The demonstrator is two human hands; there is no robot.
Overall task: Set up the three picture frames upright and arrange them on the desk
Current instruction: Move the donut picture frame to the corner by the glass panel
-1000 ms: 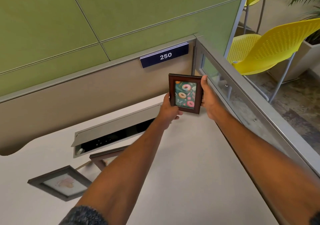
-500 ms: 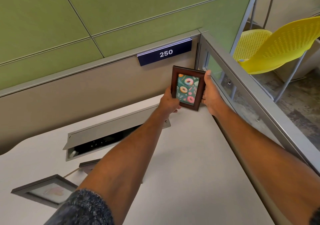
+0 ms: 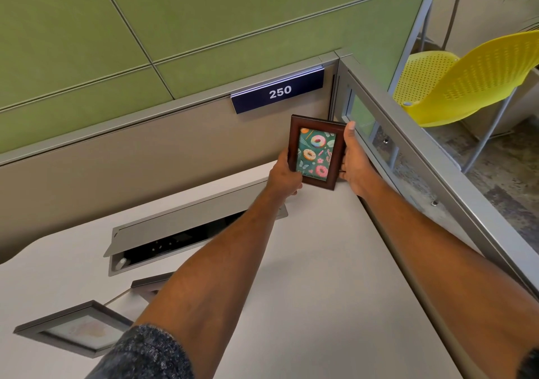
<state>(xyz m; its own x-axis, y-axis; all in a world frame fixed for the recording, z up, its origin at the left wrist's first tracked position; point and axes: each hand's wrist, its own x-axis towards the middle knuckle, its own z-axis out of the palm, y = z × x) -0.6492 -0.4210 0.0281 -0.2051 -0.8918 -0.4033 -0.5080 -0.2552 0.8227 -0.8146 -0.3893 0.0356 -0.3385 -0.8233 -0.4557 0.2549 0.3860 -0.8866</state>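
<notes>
You hold the donut frame [image 3: 316, 152] upright in the far right corner of the table [image 3: 320, 276], its lower edge now down at, or just above, the surface — contact cannot be told from here. A second ago the same frame hung clear of the table, a little short of the corner; since then you have carried it deeper in and lower, so it now stands below the 250 sign [image 3: 278, 91] and just beside the glass partition [image 3: 408, 157].

Your left hand [image 3: 284, 174] grips the frame's lower left edge, fingers wrapped behind; your right hand [image 3: 354, 160] clamps the right edge, thumb up along the side. Both grips are closed on the frame, neither one loosening. Whether the rear stand is out cannot be seen.

Placement of the first frame looks nearly done; what remains, by this view, is to settle it on its stand and let go.

Nearer you, the grey frame [image 3: 77, 327] lies flat at the table's left, and the second frame [image 3: 150, 285] lies flat just beyond it, partly hidden by your left forearm, in front of the open cable tray [image 3: 180, 233]. Both have stayed put on the table, untouched. Two of three frames are yet to be stood up.
</notes>
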